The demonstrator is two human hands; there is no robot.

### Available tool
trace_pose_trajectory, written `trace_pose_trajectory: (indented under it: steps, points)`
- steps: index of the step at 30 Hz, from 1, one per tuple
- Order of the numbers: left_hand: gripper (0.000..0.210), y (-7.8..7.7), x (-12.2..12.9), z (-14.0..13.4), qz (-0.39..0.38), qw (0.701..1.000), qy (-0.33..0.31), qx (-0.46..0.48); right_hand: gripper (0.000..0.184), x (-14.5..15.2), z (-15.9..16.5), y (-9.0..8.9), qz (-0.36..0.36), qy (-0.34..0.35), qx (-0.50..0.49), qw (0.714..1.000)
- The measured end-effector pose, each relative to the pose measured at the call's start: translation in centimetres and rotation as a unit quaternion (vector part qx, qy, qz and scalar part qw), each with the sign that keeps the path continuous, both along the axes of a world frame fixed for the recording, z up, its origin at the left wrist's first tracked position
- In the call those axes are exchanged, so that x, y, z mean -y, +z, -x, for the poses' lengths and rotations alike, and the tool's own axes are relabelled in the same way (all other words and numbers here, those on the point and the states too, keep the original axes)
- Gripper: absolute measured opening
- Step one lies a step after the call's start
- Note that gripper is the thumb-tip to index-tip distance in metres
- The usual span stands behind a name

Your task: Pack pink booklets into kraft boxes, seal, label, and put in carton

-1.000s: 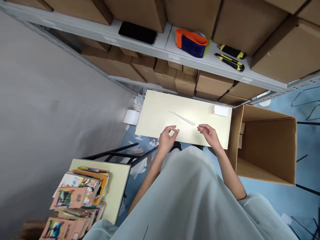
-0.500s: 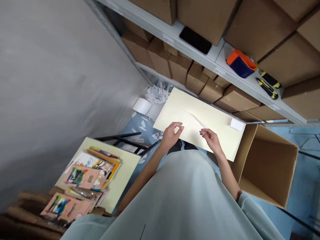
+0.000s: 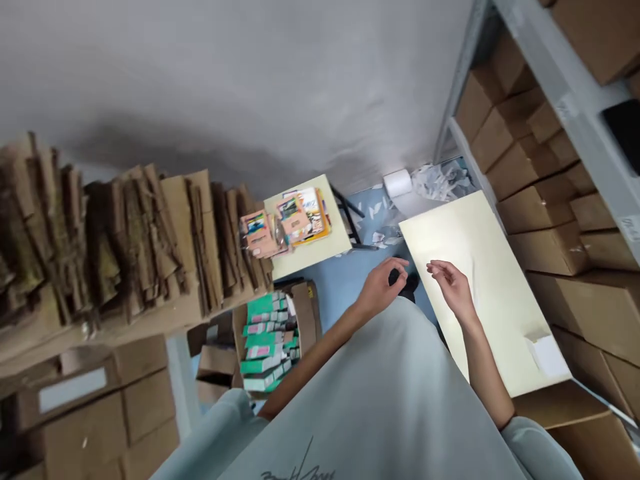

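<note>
My left hand (image 3: 383, 288) hovers over the floor gap beside the cream table (image 3: 500, 253). Its fingers are curved, with a space between thumb and forefinger and nothing held. Over the near edge of that table is my right hand (image 3: 453, 288), fingers loosely bent and also holding nothing. A thin white strip (image 3: 475, 280) lies on the tabletop just beyond the right hand. Toward the table's right end stands a small white box (image 3: 549, 355).
Booklets in bags (image 3: 305, 217) are piled on a second cream table (image 3: 333, 233). Folded cardboard (image 3: 150, 233) fills a shelf at left, above a carton of green boxes (image 3: 263, 350). Boxes (image 3: 545, 207) line the right rack. A paper roll (image 3: 397, 183) and scraps lie on the floor.
The view has swung left, so the tables and rack sit further right and the cardboard shelf and green boxes have come into sight. Both hands remain raised without anything in them.
</note>
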State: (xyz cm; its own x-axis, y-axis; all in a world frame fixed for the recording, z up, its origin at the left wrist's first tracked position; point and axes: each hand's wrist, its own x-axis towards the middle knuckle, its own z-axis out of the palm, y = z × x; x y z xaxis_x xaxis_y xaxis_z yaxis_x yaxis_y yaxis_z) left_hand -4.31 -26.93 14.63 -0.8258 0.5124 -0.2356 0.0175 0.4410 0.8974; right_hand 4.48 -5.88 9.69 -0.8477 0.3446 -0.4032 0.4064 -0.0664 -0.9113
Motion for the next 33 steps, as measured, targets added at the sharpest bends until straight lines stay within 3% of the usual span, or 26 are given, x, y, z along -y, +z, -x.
trace_pose_trajectory:
  steps: [4,7,12,15,20,24,28,33]
  points:
    - [0.009,-0.1,4.0,-3.0,-0.021,0.997,0.074,0.010,0.048,3.2,3.3,0.4,0.003,0.105,-0.009,0.994]
    - [0.008,-0.5,7.1,-3.4,-0.028,0.991,0.133,0.015,0.048,6.5,5.7,1.1,0.010,0.166,-0.017,0.986]
    - [0.007,-1.5,14.4,-1.3,-0.052,0.962,0.269,-0.006,0.049,13.6,9.8,1.9,0.002,0.247,-0.035,0.968]
    - [0.009,-2.3,19.6,0.2,-0.073,0.944,0.320,-0.010,0.052,18.5,12.7,1.8,-0.013,0.294,-0.043,0.955]
    - [0.014,-4.3,28.2,2.4,-0.108,0.929,0.355,-0.009,0.055,26.9,17.5,0.7,-0.016,0.326,-0.056,0.944]
    - [0.018,-6.9,33.7,4.9,-0.126,0.926,0.355,0.007,0.053,32.2,21.0,-1.1,-0.016,0.327,-0.057,0.943]
    - [0.023,-10.0,36.5,8.7,-0.112,0.935,0.335,0.013,0.053,34.8,23.7,-3.2,-0.054,0.317,-0.054,0.945]
    - [0.039,-13.6,36.7,14.5,-0.095,0.936,0.336,0.041,0.044,35.2,26.4,-6.2,-0.121,0.292,-0.032,0.948]
